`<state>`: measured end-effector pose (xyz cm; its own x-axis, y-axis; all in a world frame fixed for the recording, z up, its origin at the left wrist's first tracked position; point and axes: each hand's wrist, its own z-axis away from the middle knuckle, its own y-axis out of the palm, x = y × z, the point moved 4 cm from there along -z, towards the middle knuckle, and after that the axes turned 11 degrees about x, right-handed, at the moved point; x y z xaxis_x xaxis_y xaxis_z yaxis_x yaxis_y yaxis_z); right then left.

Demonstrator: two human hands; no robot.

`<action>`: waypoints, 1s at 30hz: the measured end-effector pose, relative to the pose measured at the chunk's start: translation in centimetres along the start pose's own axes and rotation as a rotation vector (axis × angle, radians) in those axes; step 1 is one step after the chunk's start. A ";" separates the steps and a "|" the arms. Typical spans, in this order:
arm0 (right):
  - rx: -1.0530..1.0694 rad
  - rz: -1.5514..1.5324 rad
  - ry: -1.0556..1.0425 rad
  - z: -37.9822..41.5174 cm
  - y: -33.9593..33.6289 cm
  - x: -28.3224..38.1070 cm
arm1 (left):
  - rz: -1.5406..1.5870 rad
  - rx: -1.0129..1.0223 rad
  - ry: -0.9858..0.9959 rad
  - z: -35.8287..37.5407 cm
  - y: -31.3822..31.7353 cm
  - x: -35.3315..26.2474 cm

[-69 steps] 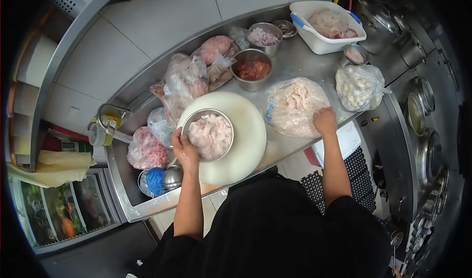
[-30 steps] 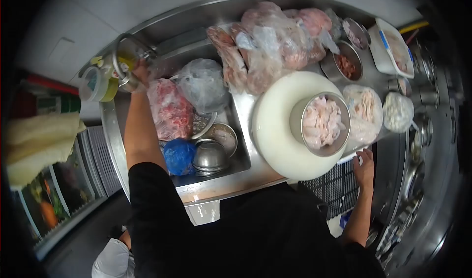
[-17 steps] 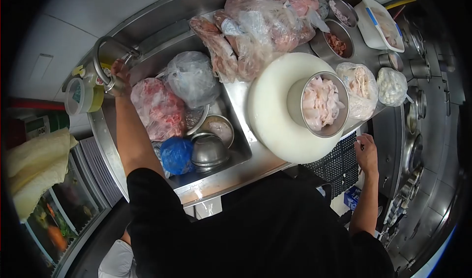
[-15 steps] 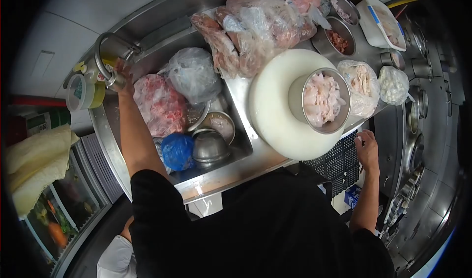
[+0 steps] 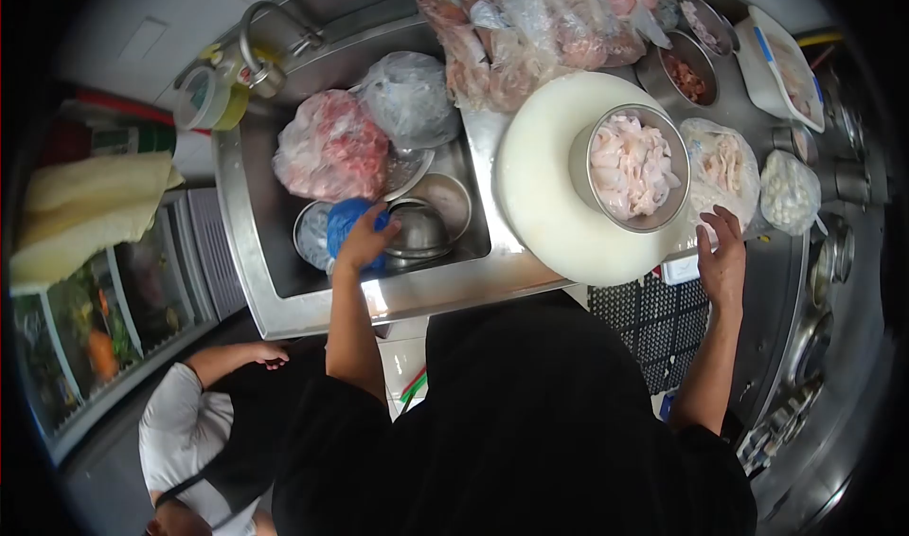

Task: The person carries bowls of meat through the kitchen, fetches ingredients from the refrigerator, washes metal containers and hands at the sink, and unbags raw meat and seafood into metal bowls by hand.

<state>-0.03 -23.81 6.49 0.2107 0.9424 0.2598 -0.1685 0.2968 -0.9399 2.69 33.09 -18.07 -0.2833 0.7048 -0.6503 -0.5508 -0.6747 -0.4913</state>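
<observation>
In the sink, my left hand [image 5: 365,241] reaches over a blue bag [image 5: 347,218], its spread fingers beside an upturned metal bowl [image 5: 419,231]. My right hand [image 5: 722,255] is raised with fingers apart, near a clear bag of pale meat [image 5: 717,162] at the counter's front edge. A metal bowl of pale raw meat pieces [image 5: 636,169] stands on the round white board [image 5: 535,181]. Behind the blue bag lie a bag of red meat [image 5: 331,145] and a clear plastic bag [image 5: 408,98].
Wrapped meat [image 5: 540,29] lies at the back. A bowl of red meat [image 5: 689,77], a white tub [image 5: 776,72] and a bag of white pieces [image 5: 789,193] stand right. The tap [image 5: 265,79] is back left. A co-worker [image 5: 204,427] stands lower left.
My left hand has moved from the tap to the blue bag. My right hand has opened near the clear bag of meat. More of the co-worker shows, and the view has shifted.
</observation>
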 end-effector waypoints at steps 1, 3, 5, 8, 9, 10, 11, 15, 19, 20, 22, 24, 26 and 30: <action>0.001 -0.011 -0.027 -0.3 -0.3 0.6 | -0.001 -0.032 -0.066 0.9 0.5 0.7; -0.021 -0.055 -0.151 -1.0 -0.9 1.8 | -0.048 -0.139 -0.092 2.5 0.9 1.1; -0.018 -0.096 -0.210 -1.6 -1.1 2.3 | -0.079 -0.171 -0.169 4.5 1.2 0.3; -0.006 -0.116 -0.326 -1.9 -1.4 2.5 | -0.114 -0.255 -0.201 7.9 1.7 -1.6; -0.010 -0.120 -0.342 -1.9 -1.5 2.1 | -0.068 -0.277 -0.215 8.8 1.8 -2.1; 0.014 -0.138 -0.344 -1.9 -1.3 1.5 | -0.022 -0.295 -0.225 9.5 2.2 -2.5; 0.037 -0.154 -0.342 -1.8 -1.1 0.8 | -0.021 -0.304 -0.225 10.0 2.7 -2.3; 0.018 -0.185 -0.348 -0.8 -1.6 -1.2 | -0.018 -0.350 -0.221 11.1 4.1 -1.7; 0.000 -0.167 -0.337 -0.3 -2.1 -2.9 | -0.007 -0.331 -0.233 10.2 5.4 -2.4; 0.001 -0.172 -0.334 -0.1 -2.3 -3.1 | -0.007 -0.331 -0.229 9.6 5.7 -2.6; -0.007 -0.176 -0.322 0.3 -2.7 -3.4 | -0.024 -0.267 -0.218 8.0 6.2 -3.2; -0.013 -0.184 -0.304 0.7 -2.9 -3.4 | -0.066 -0.297 -0.115 7.3 6.1 -4.7; -0.013 -0.187 -0.277 1.0 -2.9 -3.7 | -0.013 -0.174 -0.167 6.5 5.8 -7.4; -0.048 -0.193 -0.268 1.5 -2.4 -4.9 | -0.090 -0.208 0.014 3.4 5.5 -7.3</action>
<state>-2.12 -28.92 7.79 -0.0275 0.8783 0.4773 -0.1031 0.4724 -0.8753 -0.90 24.99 -14.04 -0.2287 0.7621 -0.6057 -0.3995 -0.6409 -0.6555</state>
